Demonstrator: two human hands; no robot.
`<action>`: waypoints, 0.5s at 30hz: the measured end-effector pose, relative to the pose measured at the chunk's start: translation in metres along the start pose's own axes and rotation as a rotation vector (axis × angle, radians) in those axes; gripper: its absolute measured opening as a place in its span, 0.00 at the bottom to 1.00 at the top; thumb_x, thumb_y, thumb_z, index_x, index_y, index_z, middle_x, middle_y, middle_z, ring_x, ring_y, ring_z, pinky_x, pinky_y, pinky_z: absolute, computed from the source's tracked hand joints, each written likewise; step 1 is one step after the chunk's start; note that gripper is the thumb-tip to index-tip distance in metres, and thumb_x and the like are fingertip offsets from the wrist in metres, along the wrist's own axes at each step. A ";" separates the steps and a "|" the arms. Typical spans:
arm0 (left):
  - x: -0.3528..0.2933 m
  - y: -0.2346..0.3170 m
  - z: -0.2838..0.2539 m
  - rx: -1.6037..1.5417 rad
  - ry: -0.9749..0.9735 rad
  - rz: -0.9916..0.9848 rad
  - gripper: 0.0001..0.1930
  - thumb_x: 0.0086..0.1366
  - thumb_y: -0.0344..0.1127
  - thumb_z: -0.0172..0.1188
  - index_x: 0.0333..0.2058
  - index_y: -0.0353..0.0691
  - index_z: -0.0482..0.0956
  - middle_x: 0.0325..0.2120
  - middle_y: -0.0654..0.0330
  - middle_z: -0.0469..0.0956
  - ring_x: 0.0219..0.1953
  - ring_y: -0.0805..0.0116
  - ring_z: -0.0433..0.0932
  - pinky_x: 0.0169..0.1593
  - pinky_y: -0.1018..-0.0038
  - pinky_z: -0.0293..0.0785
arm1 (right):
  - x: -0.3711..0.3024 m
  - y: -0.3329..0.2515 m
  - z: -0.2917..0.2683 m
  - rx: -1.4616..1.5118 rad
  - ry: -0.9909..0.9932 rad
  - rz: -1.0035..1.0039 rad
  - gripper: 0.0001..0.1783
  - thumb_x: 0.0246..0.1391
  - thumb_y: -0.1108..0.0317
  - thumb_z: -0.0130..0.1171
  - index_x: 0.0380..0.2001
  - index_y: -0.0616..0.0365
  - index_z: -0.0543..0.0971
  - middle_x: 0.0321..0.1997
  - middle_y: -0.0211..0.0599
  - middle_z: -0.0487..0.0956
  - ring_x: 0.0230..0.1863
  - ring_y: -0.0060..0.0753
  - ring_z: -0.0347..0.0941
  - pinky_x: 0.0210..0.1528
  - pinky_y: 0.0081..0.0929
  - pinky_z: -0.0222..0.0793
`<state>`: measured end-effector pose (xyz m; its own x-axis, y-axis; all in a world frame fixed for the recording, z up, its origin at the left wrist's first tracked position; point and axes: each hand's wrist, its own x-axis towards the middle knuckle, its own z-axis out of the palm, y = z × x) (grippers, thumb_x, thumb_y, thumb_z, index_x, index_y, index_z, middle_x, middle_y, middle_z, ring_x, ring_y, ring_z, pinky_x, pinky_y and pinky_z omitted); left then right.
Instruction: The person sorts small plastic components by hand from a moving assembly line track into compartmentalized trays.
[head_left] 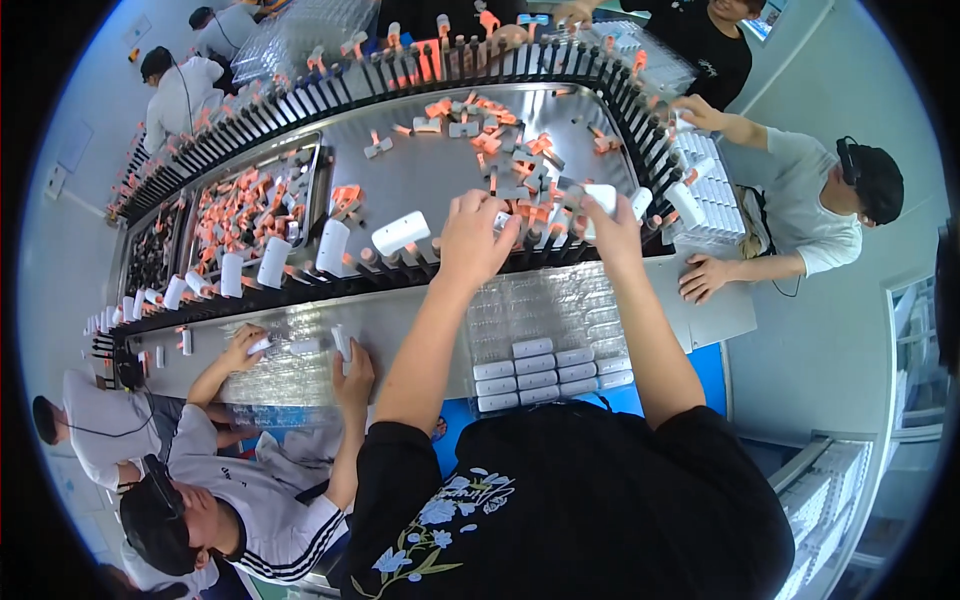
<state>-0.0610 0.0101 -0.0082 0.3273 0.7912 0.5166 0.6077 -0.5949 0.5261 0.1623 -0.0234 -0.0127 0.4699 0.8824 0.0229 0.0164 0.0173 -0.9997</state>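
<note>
My left hand [474, 238] reaches over the near edge of the metal tray, its fingers curled around a small white plastic piece [502, 221] that they mostly cover. To its right, my right hand [613, 232] grips a white plastic casing [600, 197] between thumb and fingers. A blurred grey part sits beside that casing. Just beyond both hands lie orange and grey plastic parts [528, 178] in a loose heap. Below my forearms, a clear blister tray [560, 305] holds rows of white casings [537, 379] at its near end.
Black pegs [375, 75] line the conveyor around the metal tray [385, 185], several carrying white casings [333, 247]. A bin of orange parts [250, 205] stands left. One co-worker [235, 505] works at my left; another [815, 185] sits right beside stacked white trays [708, 185].
</note>
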 end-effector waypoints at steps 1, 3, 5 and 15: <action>0.001 -0.002 -0.003 -0.012 0.009 -0.008 0.13 0.61 0.42 0.63 0.39 0.40 0.81 0.43 0.53 0.75 0.48 0.49 0.72 0.52 0.58 0.71 | 0.002 0.005 0.011 -0.077 -0.005 -0.061 0.20 0.60 0.64 0.63 0.50 0.65 0.73 0.36 0.36 0.82 0.32 0.25 0.78 0.31 0.23 0.74; -0.005 -0.012 -0.014 -0.039 0.033 -0.016 0.12 0.60 0.41 0.63 0.38 0.40 0.81 0.43 0.52 0.75 0.48 0.48 0.72 0.52 0.58 0.71 | -0.004 -0.022 0.045 -0.581 -0.128 -0.009 0.24 0.53 0.60 0.67 0.48 0.64 0.77 0.35 0.40 0.82 0.34 0.28 0.79 0.37 0.32 0.74; -0.019 -0.028 -0.026 -0.022 0.074 -0.014 0.12 0.59 0.40 0.64 0.38 0.40 0.81 0.43 0.52 0.76 0.48 0.47 0.72 0.52 0.57 0.71 | -0.013 -0.031 0.073 -0.868 -0.313 -0.242 0.27 0.49 0.57 0.63 0.51 0.61 0.77 0.37 0.52 0.83 0.39 0.51 0.82 0.41 0.42 0.77; -0.125 -0.048 -0.033 0.045 0.526 0.113 0.15 0.60 0.30 0.58 0.47 0.36 0.76 0.52 0.46 0.74 0.54 0.44 0.70 0.60 0.52 0.64 | -0.119 0.015 0.108 -0.581 -0.083 -0.710 0.39 0.50 0.66 0.64 0.64 0.64 0.63 0.67 0.56 0.64 0.68 0.62 0.59 0.69 0.50 0.56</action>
<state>-0.1543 -0.0648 -0.0755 -0.0067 0.5380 0.8429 0.6238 -0.6566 0.4240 0.0112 -0.0770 -0.0307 0.1157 0.7862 0.6070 0.7278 0.3488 -0.5905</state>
